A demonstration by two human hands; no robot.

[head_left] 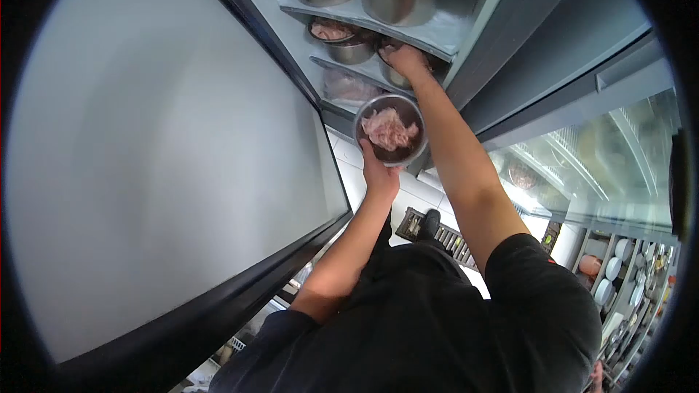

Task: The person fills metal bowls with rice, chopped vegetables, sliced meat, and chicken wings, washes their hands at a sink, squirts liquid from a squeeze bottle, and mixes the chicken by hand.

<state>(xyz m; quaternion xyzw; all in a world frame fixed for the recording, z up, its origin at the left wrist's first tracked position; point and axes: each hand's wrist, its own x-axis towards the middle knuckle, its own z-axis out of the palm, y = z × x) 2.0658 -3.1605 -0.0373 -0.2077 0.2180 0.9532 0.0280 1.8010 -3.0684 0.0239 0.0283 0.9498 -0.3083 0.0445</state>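
Observation:
My left hand [380, 173] grips a round metal bowl [360, 135] from below and at its near side, thumb along the rim. Pale pink raw meat [389, 129] lies inside this bowl. Stretched into the open fridge, my right hand [408, 60] is at a metal pot [398, 78] on the middle shelf. Its fingers point down into or over that pot and are mostly hidden, so their grip does not show. Left of it stands another metal pot [352, 53] with a bowl of pale meat [331, 30] on top.
Large metal pots [397, 4] holding red contents stand on the upper shelf [422, 27]. A clear bag [349, 86] lies lower down. The fridge door [182, 145] hangs open at left. A glass-fronted cabinet [590, 153] and dish racks [619, 276] are at right; a floor grate [459, 245] lies below.

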